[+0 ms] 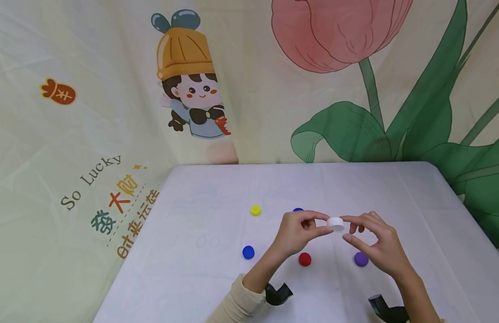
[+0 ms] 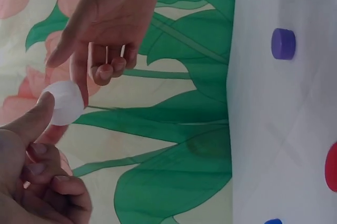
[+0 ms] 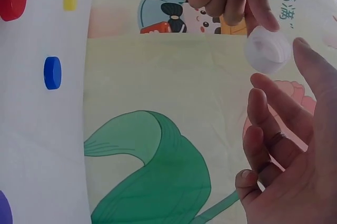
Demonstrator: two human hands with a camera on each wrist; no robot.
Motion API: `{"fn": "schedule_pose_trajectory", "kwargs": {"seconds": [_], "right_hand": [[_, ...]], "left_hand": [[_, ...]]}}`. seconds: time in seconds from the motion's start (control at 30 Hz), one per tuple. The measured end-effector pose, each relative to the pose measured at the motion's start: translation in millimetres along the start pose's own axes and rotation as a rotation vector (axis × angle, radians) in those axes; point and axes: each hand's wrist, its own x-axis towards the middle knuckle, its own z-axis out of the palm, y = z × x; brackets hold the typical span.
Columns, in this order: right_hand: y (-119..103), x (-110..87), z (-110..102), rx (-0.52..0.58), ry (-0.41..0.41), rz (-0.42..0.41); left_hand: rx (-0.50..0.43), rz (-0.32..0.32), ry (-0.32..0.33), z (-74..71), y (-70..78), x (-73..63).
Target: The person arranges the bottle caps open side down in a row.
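Above the table, my left hand (image 1: 295, 231) pinches a small white round cap (image 1: 336, 224) between thumb and index finger. In the left wrist view the flat white face of the cap (image 2: 68, 105) shows; from the right wrist, the cap (image 3: 266, 55) looks hollow inside. My right hand (image 1: 376, 242) is on the cap's other side, index fingertip right at its edge, thumb held apart below. Its other fingers are loosely bent. A purple cap (image 1: 361, 259) lies on the table below the right hand, and a red cap (image 1: 305, 259) lies nearer the left wrist.
On the white-covered table (image 1: 193, 278) are also a yellow cap (image 1: 255, 210), a blue cap (image 1: 248, 252) and, partly hidden behind the left hand, another blue cap (image 1: 298, 209). A printed curtain (image 1: 257, 112) hangs behind. Black mounts (image 1: 279, 295) sit at both wrists.
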Motion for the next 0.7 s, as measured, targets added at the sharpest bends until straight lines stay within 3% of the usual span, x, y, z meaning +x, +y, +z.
{"fn": "schedule_pose_trajectory", "kwargs": {"seconds": [0.2, 0.3, 0.5, 0.7], "right_hand": [[1.9, -0.3, 2.7, 0.022, -0.003, 0.034], [1.1, -0.4, 3.4, 0.029, -0.014, 0.045], [0.5, 0.6, 4.1, 0.037, -0.024, 0.049], [0.0, -0.2, 4.5, 0.059, -0.02, 0.062]], "left_hand": [[0.168, 0.298, 0.038, -0.1, -3.1, 0.5], [0.234, 0.394, 0.041, 0.0, -2.8, 0.1], [0.311, 0.472, 0.048, 0.7, -1.8, 0.2], [0.342, 0.481, 0.04, 1.7, -2.1, 0.9]]}}
